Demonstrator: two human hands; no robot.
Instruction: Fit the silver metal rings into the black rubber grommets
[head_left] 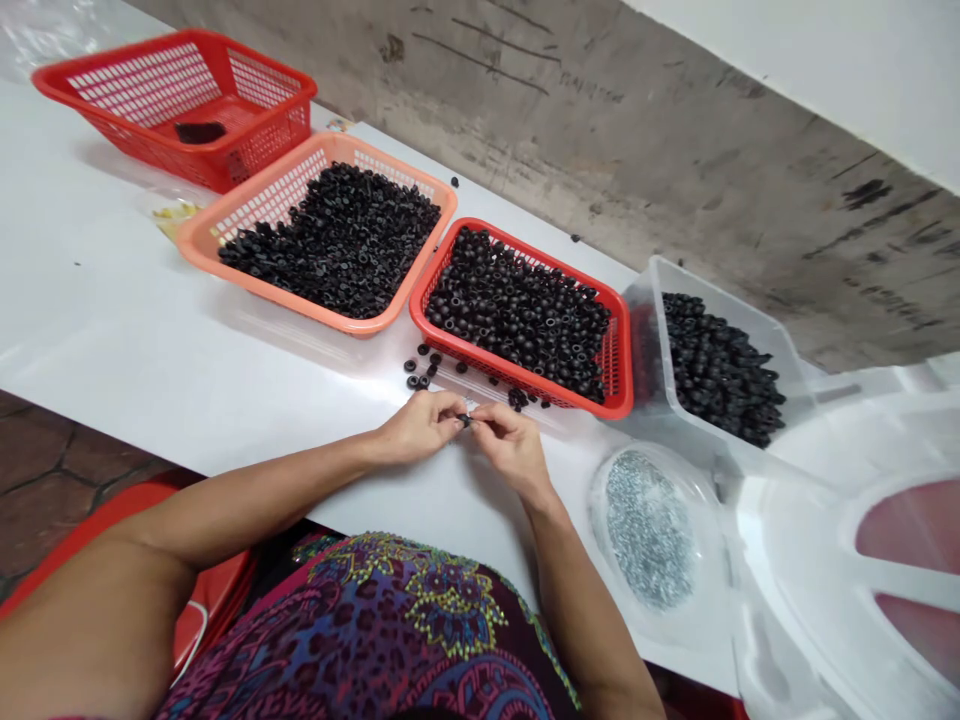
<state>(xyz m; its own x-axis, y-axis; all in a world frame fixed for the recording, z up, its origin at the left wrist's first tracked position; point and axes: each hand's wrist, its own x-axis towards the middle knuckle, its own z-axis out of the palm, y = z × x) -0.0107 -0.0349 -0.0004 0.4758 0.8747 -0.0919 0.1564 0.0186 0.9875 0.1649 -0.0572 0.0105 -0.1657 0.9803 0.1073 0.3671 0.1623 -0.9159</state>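
Observation:
My left hand (421,427) and my right hand (513,446) meet over the white table, fingertips pinched on one small black part (465,419). Fingers cover much of that part, so its exact shape is hidden. Just beyond my hands stands a red basket (517,372) filled with round black pieces, each with a hole. Several loose black rings (417,381) lie beside my left hand, and more black pieces (519,399) rest against the basket's near side. To the right, a clear round tub (705,500) holds many tiny silvery metal pieces.
An orange basket (352,325) of small black rings stands left of the red one. Farther left is a larger red basket (262,135) with a dark item inside. A clear bin (667,385) of black parts and a white plastic chair (810,520) are at right. A wall runs behind.

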